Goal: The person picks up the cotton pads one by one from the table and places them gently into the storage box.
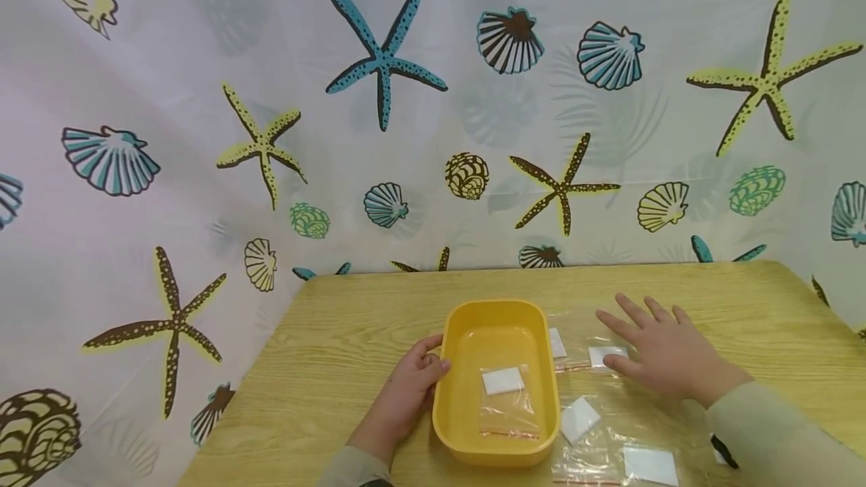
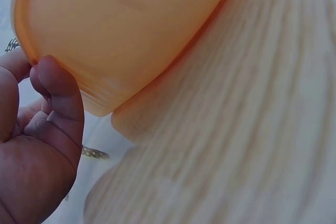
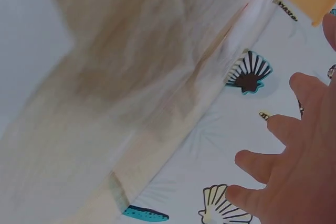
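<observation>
A yellow plastic tub (image 1: pixel 497 344) stands on the table. My left hand (image 1: pixel 409 385) pinches its left rim, the thumb on the edge and the fingers against the outer wall; the left wrist view shows this grip on the tub wall (image 2: pixel 131 30) too. Inside the tub lies a clear zip bag (image 1: pixel 507 408) with a white square piece in it. My right hand (image 1: pixel 670 348), fingers spread and holding nothing, is over several similar zip bags (image 1: pixel 585 453) on the table. In the right wrist view, clear plastic (image 3: pixel 157 77) fills much of the picture beside the spread fingers (image 3: pixel 254 165).
The bags lie to the right of the tub, some partly under my right arm, each white piece (image 1: pixel 649 464) showing through the plastic. Wood-grain table (image 1: pixel 338 337) surrounds them. A curtain (image 1: pixel 440 231) printed with shells and starfish hangs behind the table and along its left side.
</observation>
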{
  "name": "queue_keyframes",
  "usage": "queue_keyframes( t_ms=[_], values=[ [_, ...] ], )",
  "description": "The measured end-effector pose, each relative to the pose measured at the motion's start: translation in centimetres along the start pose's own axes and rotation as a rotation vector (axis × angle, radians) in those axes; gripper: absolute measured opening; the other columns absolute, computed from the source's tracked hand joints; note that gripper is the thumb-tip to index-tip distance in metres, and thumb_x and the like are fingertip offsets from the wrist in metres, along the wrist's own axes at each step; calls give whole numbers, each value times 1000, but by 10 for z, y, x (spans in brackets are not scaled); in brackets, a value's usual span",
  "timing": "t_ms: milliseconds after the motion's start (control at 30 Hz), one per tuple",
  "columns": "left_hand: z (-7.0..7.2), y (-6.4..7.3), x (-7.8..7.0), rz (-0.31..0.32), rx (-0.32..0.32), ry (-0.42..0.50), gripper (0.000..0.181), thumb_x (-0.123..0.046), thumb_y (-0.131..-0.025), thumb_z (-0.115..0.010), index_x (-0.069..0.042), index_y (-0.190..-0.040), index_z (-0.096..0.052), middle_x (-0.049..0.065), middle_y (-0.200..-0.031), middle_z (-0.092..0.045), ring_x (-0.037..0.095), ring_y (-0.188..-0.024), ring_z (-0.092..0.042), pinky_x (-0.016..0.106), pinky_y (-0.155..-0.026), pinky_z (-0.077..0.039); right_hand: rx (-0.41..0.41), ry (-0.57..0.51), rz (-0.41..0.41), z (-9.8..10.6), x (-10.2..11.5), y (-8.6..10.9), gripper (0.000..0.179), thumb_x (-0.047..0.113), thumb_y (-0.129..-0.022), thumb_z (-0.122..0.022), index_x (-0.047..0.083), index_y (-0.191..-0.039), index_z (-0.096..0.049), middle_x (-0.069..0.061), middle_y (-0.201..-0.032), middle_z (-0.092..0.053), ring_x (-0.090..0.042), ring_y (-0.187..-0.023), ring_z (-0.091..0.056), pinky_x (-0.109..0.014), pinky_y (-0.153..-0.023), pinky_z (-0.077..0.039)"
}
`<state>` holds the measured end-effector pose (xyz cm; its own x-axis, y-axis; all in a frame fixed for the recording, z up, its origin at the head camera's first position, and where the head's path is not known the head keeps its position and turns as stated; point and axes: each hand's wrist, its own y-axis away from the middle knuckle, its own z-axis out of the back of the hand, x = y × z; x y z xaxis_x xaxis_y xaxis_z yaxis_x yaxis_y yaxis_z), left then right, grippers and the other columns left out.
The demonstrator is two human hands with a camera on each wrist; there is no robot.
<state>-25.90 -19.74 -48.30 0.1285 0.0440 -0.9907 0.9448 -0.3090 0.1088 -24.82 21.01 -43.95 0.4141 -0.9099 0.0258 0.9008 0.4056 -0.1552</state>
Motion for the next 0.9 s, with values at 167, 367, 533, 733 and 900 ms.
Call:
queue_keyframes(
  t_ms=[167,367,533,733,900],
  values=[
    [1,0,1,-7,5,3,57,-16,-103,-59,-8,-154,-35,11,-97,-56,16,-76,-56,29,-69,-54,39,-32,1,-2,-9,1,70,63,-98,-50,24,-156,-43,-20,-160,-33,-57,-134,-39,-79,-101,-25],
    [2,-1,2,-10,-1,0,57,-17,-103,-60,-7,-154,-36,11,-97,-57,16,-77,-57,29,-70,-55,104,-92,5,-7,-16,0,71,63,-99,-50,22,-156,-42,-21,-161,-30,-59,-134,-37,-79,-99,-28],
    [2,-1,2,-6,-8,-1,57,-17,-103,-60,-7,-154,-36,10,-97,-57,16,-77,-57,29,-69,-55,149,-147,-4,-9,-22,-1,72,63,-99,-49,21,-157,-39,-21,-162,-28,-60,-135,-33,-79,-99,-28],
    [1,0,2,-6,-13,-5,56,-15,-103,-59,-7,-153,-37,11,-98,-57,16,-77,-57,29,-69,-54,184,-162,-11,-11,-27,-3,74,64,-99,-47,20,-158,-39,-23,-162,-27,-60,-137,-30,-79,-98,-29],
    [1,-1,2,-3,-15,-15,55,-16,-103,-58,-7,-153,-37,12,-99,-58,17,-79,-57,29,-70,-54,223,-170,-34,-13,-30,-6,79,69,-97,-46,20,-158,-38,-24,-161,-27,-60,-138,-28,-81,-96,-29]
  ],
)
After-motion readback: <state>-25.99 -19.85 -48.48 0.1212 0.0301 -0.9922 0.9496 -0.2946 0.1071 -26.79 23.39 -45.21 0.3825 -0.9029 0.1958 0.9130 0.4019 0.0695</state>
